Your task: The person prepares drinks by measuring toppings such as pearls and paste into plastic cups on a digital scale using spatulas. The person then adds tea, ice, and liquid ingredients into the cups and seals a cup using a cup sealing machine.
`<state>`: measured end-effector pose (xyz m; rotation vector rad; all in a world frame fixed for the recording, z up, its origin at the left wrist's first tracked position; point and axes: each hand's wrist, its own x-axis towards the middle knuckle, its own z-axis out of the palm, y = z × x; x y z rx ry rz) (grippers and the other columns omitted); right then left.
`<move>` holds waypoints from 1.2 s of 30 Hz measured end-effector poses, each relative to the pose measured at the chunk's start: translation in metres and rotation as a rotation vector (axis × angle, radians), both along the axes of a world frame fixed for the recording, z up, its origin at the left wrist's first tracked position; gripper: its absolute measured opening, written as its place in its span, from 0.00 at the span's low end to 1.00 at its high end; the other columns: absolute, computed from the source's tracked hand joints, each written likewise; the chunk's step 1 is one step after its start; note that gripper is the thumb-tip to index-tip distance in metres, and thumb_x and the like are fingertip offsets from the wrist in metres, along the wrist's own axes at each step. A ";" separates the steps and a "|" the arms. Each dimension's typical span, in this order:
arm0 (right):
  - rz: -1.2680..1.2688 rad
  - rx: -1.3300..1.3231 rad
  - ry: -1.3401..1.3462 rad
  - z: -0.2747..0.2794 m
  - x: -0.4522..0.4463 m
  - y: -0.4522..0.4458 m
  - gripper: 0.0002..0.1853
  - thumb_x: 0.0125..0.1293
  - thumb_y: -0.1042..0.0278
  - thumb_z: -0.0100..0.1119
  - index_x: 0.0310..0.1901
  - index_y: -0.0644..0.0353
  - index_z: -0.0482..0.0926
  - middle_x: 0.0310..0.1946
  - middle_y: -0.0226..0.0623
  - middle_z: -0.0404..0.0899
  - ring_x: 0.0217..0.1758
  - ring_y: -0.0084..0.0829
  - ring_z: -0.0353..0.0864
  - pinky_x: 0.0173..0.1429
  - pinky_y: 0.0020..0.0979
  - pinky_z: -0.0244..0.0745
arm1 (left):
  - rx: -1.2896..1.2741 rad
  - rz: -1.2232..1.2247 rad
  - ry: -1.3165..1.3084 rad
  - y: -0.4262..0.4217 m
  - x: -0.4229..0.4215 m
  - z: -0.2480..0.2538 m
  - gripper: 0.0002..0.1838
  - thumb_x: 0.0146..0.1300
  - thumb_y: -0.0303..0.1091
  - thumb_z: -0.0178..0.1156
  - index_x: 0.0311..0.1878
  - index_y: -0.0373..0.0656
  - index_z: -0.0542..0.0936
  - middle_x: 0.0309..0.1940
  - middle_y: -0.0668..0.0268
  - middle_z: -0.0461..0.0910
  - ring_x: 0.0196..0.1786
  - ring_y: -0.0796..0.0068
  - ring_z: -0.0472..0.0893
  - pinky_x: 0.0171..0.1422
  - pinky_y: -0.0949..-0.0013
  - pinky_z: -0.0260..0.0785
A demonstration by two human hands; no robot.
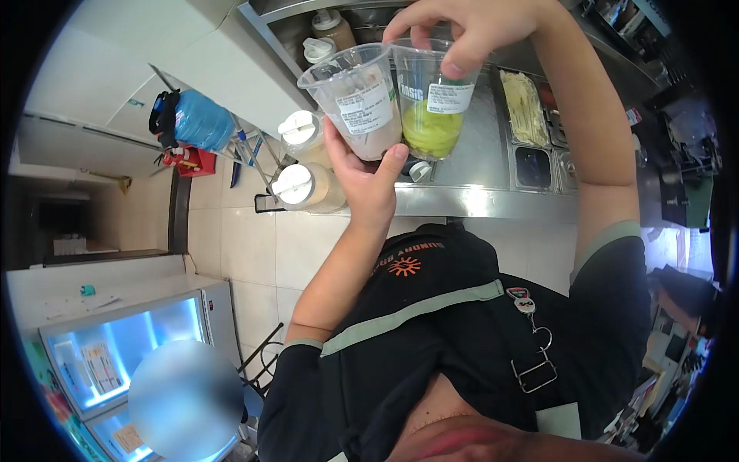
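Observation:
In my left hand [362, 173] is a clear plastic cup [339, 85] with a printed white label and pale, whitish contents. The fingers wrap its lower part from below. Beside it, apparently touching, is a second clear plastic cup [437, 131] with yellow-green contents and a label of its own. My right hand [481, 35] grips this one from above at the rim, thumb on the near side and fingers over the far edge. Both cups are raised above the counter, nearly upright and slightly tilted.
Several dispenser jars with white lids [294, 183] stand left of the steel counter [454, 202]. Metal food pans [533, 168], one holding a pale yellow food [525, 108], are set into the counter at right. A lit glass-door fridge [123, 346] is at lower left.

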<state>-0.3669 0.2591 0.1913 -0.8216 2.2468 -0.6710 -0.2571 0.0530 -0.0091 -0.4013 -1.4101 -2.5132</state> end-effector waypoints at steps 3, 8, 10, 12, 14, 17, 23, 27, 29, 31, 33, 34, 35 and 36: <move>0.165 -0.036 0.278 -0.003 0.016 0.008 0.42 0.53 0.54 0.71 0.67 0.68 0.69 0.46 0.41 0.81 0.47 0.31 0.81 0.48 0.30 0.79 | -0.012 -0.030 0.053 -0.013 -0.004 -0.007 0.52 0.55 0.29 0.74 0.75 0.35 0.49 0.69 0.52 0.63 0.68 0.62 0.70 0.72 0.62 0.63; 0.019 -0.036 0.715 -0.091 0.058 0.027 0.43 0.44 0.51 0.70 0.66 0.52 0.72 0.49 0.43 0.78 0.47 0.41 0.84 0.49 0.38 0.79 | -0.320 0.288 0.352 -0.030 0.002 -0.032 0.55 0.48 0.34 0.79 0.74 0.38 0.53 0.67 0.53 0.65 0.68 0.60 0.70 0.72 0.57 0.65; -0.075 0.253 0.584 -0.135 0.080 0.004 0.43 0.45 0.51 0.70 0.68 0.49 0.70 0.53 0.45 0.77 0.49 0.46 0.84 0.51 0.42 0.79 | -0.631 0.288 0.276 -0.055 0.004 -0.079 0.58 0.51 0.40 0.79 0.77 0.44 0.49 0.70 0.55 0.63 0.69 0.56 0.68 0.73 0.53 0.63; -0.047 0.353 0.427 -0.206 0.084 -0.012 0.44 0.45 0.52 0.70 0.68 0.46 0.69 0.55 0.43 0.74 0.48 0.48 0.83 0.49 0.43 0.80 | -0.687 0.196 0.129 -0.058 0.015 -0.090 0.56 0.52 0.42 0.77 0.77 0.45 0.49 0.69 0.56 0.64 0.70 0.55 0.67 0.73 0.53 0.63; -0.075 0.286 0.323 -0.285 0.080 -0.019 0.44 0.45 0.52 0.72 0.68 0.45 0.69 0.57 0.42 0.73 0.48 0.46 0.84 0.48 0.45 0.80 | 0.013 -0.114 -0.271 -0.048 0.029 -0.046 0.48 0.58 0.41 0.73 0.75 0.43 0.54 0.68 0.55 0.67 0.70 0.54 0.66 0.74 0.52 0.62; -0.042 0.192 0.298 -0.358 0.081 -0.041 0.45 0.45 0.51 0.74 0.68 0.44 0.69 0.58 0.42 0.72 0.50 0.46 0.83 0.47 0.46 0.80 | -0.186 0.019 -0.147 -0.043 0.030 -0.069 0.43 0.59 0.39 0.72 0.73 0.39 0.59 0.66 0.53 0.69 0.70 0.54 0.68 0.73 0.51 0.64; 0.036 0.180 0.340 -0.376 0.093 -0.082 0.50 0.49 0.43 0.74 0.74 0.42 0.62 0.61 0.45 0.69 0.59 0.47 0.78 0.55 0.49 0.76 | -0.220 0.205 -0.074 0.000 0.029 -0.047 0.40 0.54 0.30 0.75 0.66 0.32 0.63 0.56 0.52 0.77 0.55 0.58 0.82 0.56 0.61 0.78; 0.038 0.115 0.307 -0.384 0.090 -0.095 0.50 0.49 0.43 0.74 0.73 0.44 0.61 0.64 0.46 0.68 0.59 0.49 0.77 0.56 0.49 0.74 | -0.239 0.170 -0.136 0.012 0.026 -0.019 0.36 0.57 0.30 0.73 0.65 0.35 0.64 0.54 0.55 0.77 0.52 0.62 0.82 0.50 0.64 0.79; 0.027 0.098 0.317 -0.387 0.088 -0.098 0.50 0.49 0.42 0.74 0.73 0.44 0.61 0.65 0.46 0.67 0.59 0.48 0.78 0.56 0.49 0.74 | -0.234 0.142 -0.135 0.014 0.024 -0.014 0.35 0.59 0.30 0.72 0.65 0.36 0.64 0.54 0.56 0.76 0.51 0.63 0.82 0.49 0.65 0.80; 0.013 0.085 0.321 -0.389 0.087 -0.098 0.50 0.48 0.42 0.74 0.73 0.43 0.61 0.66 0.45 0.67 0.59 0.48 0.78 0.56 0.49 0.74 | -0.178 0.073 -0.123 0.015 0.022 -0.011 0.34 0.60 0.30 0.71 0.64 0.36 0.64 0.54 0.56 0.76 0.51 0.64 0.82 0.47 0.65 0.80; -0.002 0.079 0.327 -0.390 0.087 -0.097 0.51 0.48 0.41 0.74 0.73 0.43 0.61 0.67 0.44 0.66 0.58 0.48 0.78 0.56 0.49 0.73 | -0.176 0.075 -0.128 0.014 0.023 -0.010 0.33 0.60 0.30 0.71 0.64 0.36 0.64 0.54 0.55 0.76 0.51 0.63 0.82 0.47 0.65 0.80; -0.008 0.078 0.327 -0.390 0.088 -0.096 0.51 0.48 0.41 0.74 0.73 0.43 0.61 0.67 0.44 0.66 0.58 0.48 0.78 0.56 0.49 0.73 | -0.174 0.077 -0.133 0.012 0.022 -0.010 0.33 0.60 0.30 0.70 0.64 0.37 0.64 0.54 0.55 0.75 0.51 0.63 0.81 0.47 0.64 0.80; -0.017 0.076 0.332 -0.390 0.088 -0.095 0.51 0.48 0.41 0.74 0.73 0.43 0.61 0.68 0.44 0.66 0.58 0.48 0.78 0.56 0.49 0.73 | -0.175 0.073 -0.129 0.010 0.022 -0.011 0.33 0.60 0.30 0.70 0.64 0.37 0.64 0.54 0.55 0.75 0.51 0.63 0.81 0.47 0.64 0.80; -0.025 0.076 0.333 -0.390 0.087 -0.095 0.51 0.48 0.40 0.74 0.73 0.43 0.61 0.68 0.44 0.66 0.58 0.48 0.78 0.56 0.49 0.73 | -0.161 0.073 -0.131 0.009 0.021 -0.013 0.33 0.61 0.30 0.70 0.64 0.37 0.64 0.54 0.55 0.75 0.51 0.63 0.81 0.47 0.64 0.80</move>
